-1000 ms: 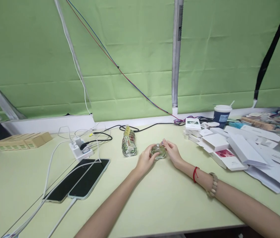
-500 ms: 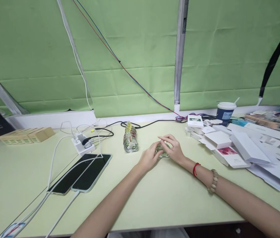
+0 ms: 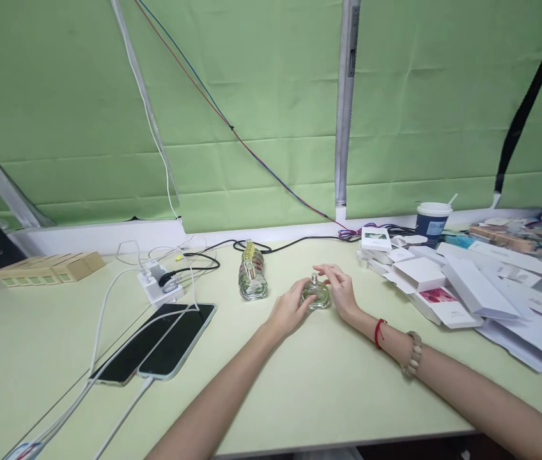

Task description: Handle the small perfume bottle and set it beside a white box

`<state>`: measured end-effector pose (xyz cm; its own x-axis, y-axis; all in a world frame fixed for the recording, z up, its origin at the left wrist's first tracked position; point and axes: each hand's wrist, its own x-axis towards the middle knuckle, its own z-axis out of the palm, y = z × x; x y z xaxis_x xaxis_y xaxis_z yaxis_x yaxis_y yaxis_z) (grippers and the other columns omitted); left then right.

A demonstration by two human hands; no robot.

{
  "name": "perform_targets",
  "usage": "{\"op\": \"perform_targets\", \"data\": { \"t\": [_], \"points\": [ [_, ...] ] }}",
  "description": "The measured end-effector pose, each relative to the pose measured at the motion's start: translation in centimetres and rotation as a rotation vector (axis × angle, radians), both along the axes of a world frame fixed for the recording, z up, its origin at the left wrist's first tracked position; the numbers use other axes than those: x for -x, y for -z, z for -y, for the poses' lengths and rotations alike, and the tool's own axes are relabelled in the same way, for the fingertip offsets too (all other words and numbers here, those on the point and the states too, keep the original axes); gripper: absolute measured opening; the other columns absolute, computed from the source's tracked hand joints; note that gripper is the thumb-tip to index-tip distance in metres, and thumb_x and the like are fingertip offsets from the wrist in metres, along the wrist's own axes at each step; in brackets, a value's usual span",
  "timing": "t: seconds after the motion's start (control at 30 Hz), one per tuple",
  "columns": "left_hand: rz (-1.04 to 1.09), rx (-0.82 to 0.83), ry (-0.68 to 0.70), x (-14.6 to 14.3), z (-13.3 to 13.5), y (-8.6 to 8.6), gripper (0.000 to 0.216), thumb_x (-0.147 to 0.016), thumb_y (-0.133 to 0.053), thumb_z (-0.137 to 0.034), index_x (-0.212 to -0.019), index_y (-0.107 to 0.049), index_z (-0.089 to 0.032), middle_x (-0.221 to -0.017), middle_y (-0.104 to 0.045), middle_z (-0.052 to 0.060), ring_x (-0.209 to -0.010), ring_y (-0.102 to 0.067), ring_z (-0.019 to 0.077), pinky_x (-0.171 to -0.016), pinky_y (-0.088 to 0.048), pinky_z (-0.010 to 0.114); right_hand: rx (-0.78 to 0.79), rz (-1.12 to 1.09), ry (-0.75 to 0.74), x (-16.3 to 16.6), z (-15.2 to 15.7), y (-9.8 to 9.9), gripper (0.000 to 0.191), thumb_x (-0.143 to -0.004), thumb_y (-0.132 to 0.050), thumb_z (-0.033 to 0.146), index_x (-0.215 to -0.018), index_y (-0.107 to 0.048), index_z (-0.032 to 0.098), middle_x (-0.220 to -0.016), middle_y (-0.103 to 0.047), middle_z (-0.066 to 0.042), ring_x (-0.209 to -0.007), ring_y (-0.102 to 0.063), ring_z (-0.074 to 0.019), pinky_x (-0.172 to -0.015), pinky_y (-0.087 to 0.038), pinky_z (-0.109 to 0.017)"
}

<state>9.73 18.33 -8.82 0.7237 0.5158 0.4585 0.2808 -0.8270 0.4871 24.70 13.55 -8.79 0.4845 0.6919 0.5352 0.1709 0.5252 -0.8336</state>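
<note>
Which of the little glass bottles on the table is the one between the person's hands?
The round perfume bottle, standing alone between the left hand and right hand. The other bottles stand in a row to its left, untouched.

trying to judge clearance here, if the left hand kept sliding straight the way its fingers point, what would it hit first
The left hand already touches the small round glass bottle, so that comes first. Past it lies the right hand, then probably the white boxes, though depth is hard to judge.
</note>
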Motion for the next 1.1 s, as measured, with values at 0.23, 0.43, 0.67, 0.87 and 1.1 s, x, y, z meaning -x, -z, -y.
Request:
{"op": "perform_targets", "data": {
  "t": [0.23, 0.43, 0.67, 0.87, 1.1],
  "points": [
    [-0.012, -0.003, 0.002, 0.0, 0.1, -0.1, 0.033, -0.096, -0.051, -0.024, -0.126, -0.041, -0.019, -0.114, -0.052, 0.003, -0.089, -0.055, 0.0196, -0.077, -0.043, 0.027, -0.007, 0.060, -0.050, 0.3, 0.2, 0.0, 0.028, -0.079, -0.059, 0.042, -0.085, -0.071, 0.017, -0.097, -0.055, -0.008, -0.087, -0.054, -0.0174, -0.064, -0.048, -0.024],
    [-0.007, -0.013, 0.004, -0.1, -0.1, 0.1, 0.034, -0.095, -0.050, -0.023, -0.128, -0.040, -0.018, -0.112, -0.053, 0.004, -0.089, -0.055, 0.0195, -0.077, -0.043, 0.026, -0.007, 0.112, -0.041, 0.2, 0.2, 0.1, 0.028, -0.076, -0.063, 0.042, -0.082, -0.070, 0.016, -0.093, -0.053, -0.009, -0.083, -0.055, -0.0170, -0.060, -0.049, -0.024],
    [-0.022, -0.027, -0.013, -0.1, -0.1, 0.2, 0.034, -0.095, -0.050, -0.026, -0.127, -0.041, -0.017, -0.109, -0.053, 0.005, -0.087, -0.055, 0.0196, -0.078, -0.044, 0.027, 0.022, 0.107, -0.117, -0.1, 0.1, -0.1, 0.031, -0.077, -0.061, 0.046, -0.081, -0.070, 0.016, -0.091, -0.055, -0.009, -0.087, -0.054, -0.0189, -0.064, -0.048, -0.025],
    [-0.037, -0.029, -0.015, -0.1, 0.0, 0.0, 0.033, -0.096, -0.048, -0.026, -0.126, -0.041, -0.017, -0.109, -0.054, 0.005, -0.087, -0.056, 0.0205, -0.077, -0.044, 0.028, 0.041, 0.118, -0.141, -0.1, 0.1, 0.1, 0.030, -0.080, -0.058, 0.044, -0.081, -0.068, 0.016, -0.091, -0.057, -0.008, -0.089, -0.054, -0.0193, -0.072, -0.047, -0.028],
    [-0.028, -0.019, -0.021, -0.1, 0.2, -0.2, 0.032, -0.096, -0.050, -0.022, -0.126, -0.040, -0.018, -0.113, -0.052, 0.004, -0.088, -0.056, 0.0194, -0.081, -0.043, 0.028, 0.092, 0.388, 0.074, -1.9, -0.6, 0.7, 0.041, -0.089, -0.036, 0.045, -0.104, -0.060, 0.016, -0.109, -0.049, -0.010, -0.107, -0.046, -0.0202, -0.094, -0.038, -0.037]
  ]
}}
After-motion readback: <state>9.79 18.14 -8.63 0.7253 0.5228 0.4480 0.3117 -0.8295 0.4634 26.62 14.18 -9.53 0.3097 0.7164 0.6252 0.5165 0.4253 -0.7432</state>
